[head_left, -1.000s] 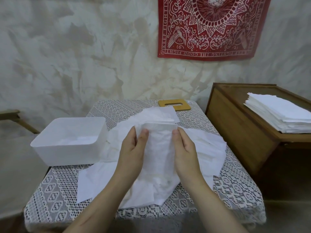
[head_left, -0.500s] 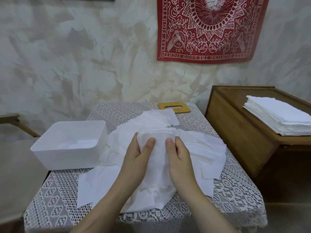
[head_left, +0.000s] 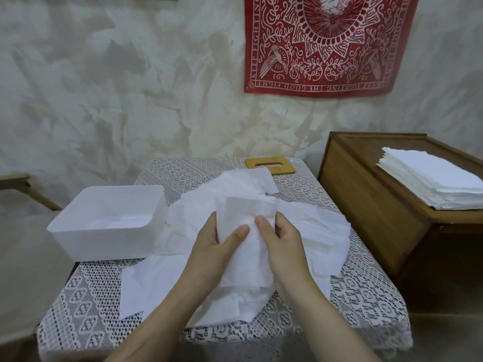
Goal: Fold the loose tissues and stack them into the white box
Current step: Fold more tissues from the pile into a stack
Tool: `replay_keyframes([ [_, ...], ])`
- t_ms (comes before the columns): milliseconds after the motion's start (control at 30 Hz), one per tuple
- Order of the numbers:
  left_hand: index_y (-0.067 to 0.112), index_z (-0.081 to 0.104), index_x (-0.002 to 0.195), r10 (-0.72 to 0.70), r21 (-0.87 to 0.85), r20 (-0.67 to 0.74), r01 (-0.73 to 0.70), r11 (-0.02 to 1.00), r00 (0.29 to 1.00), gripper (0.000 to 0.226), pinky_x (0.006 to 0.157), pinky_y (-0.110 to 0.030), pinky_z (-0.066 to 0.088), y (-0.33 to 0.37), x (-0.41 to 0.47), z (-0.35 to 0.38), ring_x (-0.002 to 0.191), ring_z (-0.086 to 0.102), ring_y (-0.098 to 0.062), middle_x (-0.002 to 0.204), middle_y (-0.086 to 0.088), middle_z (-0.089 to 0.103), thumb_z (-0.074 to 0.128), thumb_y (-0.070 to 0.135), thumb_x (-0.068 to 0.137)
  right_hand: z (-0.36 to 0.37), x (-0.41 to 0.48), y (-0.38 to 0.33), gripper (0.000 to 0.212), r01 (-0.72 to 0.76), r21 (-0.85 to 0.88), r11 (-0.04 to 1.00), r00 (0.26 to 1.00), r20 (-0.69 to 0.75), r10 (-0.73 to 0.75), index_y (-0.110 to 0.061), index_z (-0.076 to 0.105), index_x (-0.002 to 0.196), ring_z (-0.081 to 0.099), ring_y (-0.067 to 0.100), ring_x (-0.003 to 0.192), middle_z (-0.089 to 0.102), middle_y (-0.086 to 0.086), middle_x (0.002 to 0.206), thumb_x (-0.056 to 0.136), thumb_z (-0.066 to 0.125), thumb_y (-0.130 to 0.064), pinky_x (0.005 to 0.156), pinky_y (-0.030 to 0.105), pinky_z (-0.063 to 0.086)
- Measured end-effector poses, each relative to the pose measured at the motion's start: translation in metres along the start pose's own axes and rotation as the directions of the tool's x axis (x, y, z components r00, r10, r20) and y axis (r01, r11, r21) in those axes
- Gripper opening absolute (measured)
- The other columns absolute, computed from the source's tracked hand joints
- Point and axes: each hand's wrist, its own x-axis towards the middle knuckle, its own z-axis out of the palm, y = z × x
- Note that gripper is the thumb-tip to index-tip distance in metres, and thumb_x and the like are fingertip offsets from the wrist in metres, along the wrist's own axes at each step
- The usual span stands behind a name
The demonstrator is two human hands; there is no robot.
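Tissue (head_left: pixel 245 212) was held upright over the middle of the lace-covered desk (head_left: pixel 352 296). The left hand (head_left: pixel 214 246) took its left edge and the right hand (head_left: pixel 285 239) its right, thumbs pressed on the front and fingers hidden behind. Both grips were closed on the sheet, probably to draw the sides together and set a crease. The sheet was thin, soft and faintly embossed, folded to a narrow band, its lower end hanging toward the pile of loose tissues (head_left: pixel 318 231). The pile lay crumpled and overlapping. The white box (head_left: pixel 104 244), smooth translucent plastic with rounded corners, stood just left of the pile, within easy reach, with some flat tissues on its floor. A slotted wooden lid (head_left: pixel 270 167) lay at the far edge. A neat stack (head_left: pixel 431 184) rested on a wooden cabinet (head_left: pixel 366 205) to the right.
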Motion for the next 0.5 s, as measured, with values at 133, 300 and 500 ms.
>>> replay_keyframes([
  [133,0.024,0.071,0.113,-0.081,0.069,0.114,0.073,0.995,0.990,0.037,0.088,-0.043,0.059,-0.007,-0.007,-0.008,0.099,0.075,-0.017,0.107,0.004,0.079,0.072,0.044,0.083,-0.006,0.003,-0.002,0.013,-0.137,0.199,0.970,0.990,-0.001,0.140,-0.013,0.070,0.107,0.073,0.035,0.099,0.075,0.016,0.106,0.098,0.064,-0.022,0.083,0.051,0.061],
  [300,0.016,0.074,0.101,-0.170,0.234,0.193,0.123,0.965,0.966,0.041,0.077,-0.034,0.054,-0.003,-0.008,-0.038,0.089,0.075,-0.019,0.098,-0.004,0.078,0.073,0.049,0.076,-0.032,0.005,-0.017,0.025,-0.290,0.156,0.944,0.934,0.262,0.243,-0.012,0.070,0.118,0.075,0.019,0.092,0.078,0.007,0.108,0.093,0.070,-0.016,0.078,0.032,0.059],
  [500,0.010,0.070,0.099,-0.145,-0.036,0.056,0.147,0.988,0.988,0.040,0.069,-0.031,0.056,-0.002,-0.014,-0.050,0.083,0.074,-0.022,0.092,-0.007,0.078,0.091,0.029,0.070,-0.046,-0.008,-0.010,0.024,-0.182,-0.084,0.980,0.940,0.276,0.198,-0.011,0.070,0.119,0.075,0.024,0.102,0.078,0.006,0.108,0.095,0.068,-0.009,0.089,0.042,0.061],
])
